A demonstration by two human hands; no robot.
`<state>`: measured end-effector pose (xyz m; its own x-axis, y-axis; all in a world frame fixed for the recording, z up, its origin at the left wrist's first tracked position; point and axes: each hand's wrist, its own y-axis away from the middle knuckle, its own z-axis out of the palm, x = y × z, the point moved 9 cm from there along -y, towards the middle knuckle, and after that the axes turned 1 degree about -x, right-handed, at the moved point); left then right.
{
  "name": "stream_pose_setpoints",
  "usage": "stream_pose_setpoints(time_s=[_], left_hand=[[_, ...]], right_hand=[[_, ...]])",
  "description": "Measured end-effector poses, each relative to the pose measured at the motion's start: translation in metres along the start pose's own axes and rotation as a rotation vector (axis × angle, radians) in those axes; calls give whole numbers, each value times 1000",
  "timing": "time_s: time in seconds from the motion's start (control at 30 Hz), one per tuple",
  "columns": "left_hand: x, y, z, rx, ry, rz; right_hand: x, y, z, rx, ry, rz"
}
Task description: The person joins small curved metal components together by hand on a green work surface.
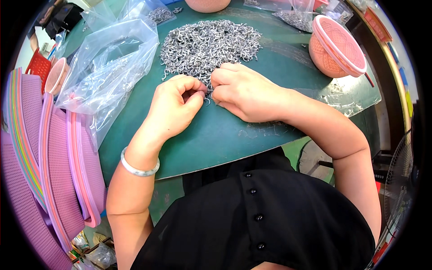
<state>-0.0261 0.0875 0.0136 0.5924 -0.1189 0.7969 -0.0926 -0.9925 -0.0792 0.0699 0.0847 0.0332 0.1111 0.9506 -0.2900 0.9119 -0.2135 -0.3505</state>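
A heap of small curved silvery metal pieces, like little hooks (209,45), lies on the green tabletop (216,144). At its near edge, my left hand (175,105) is closed, thumb and forefinger pinched together. My right hand (247,92) faces it, fingers curled down against the same edge of the heap. The fingertips nearly meet. A few loose hooks show between and just below them. Whatever either hand pinches is hidden or too small to make out. A pale bangle (139,170) circles my left wrist.
Left of the heap lies a large clear plastic bag (112,63). Stacked purple baskets (60,166) crowd the left side. A pink basket (330,54) stands at the right, near a bag of metal pieces (294,19). A fan (398,184) is at the far right.
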Motion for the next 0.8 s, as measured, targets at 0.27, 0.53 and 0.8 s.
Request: stream_pose_setpoints(time_s=[0.27,0.53,0.8], left_hand=[[-1,0,2,-17,25,-7],[20,6,12,-123,-34,156],[34,11,26,-29,-276,367]], right_hand=[[2,3,4,-29,-9,14],[13,7,-7,50,-135,65],[14,10,-14,65,-108,81]])
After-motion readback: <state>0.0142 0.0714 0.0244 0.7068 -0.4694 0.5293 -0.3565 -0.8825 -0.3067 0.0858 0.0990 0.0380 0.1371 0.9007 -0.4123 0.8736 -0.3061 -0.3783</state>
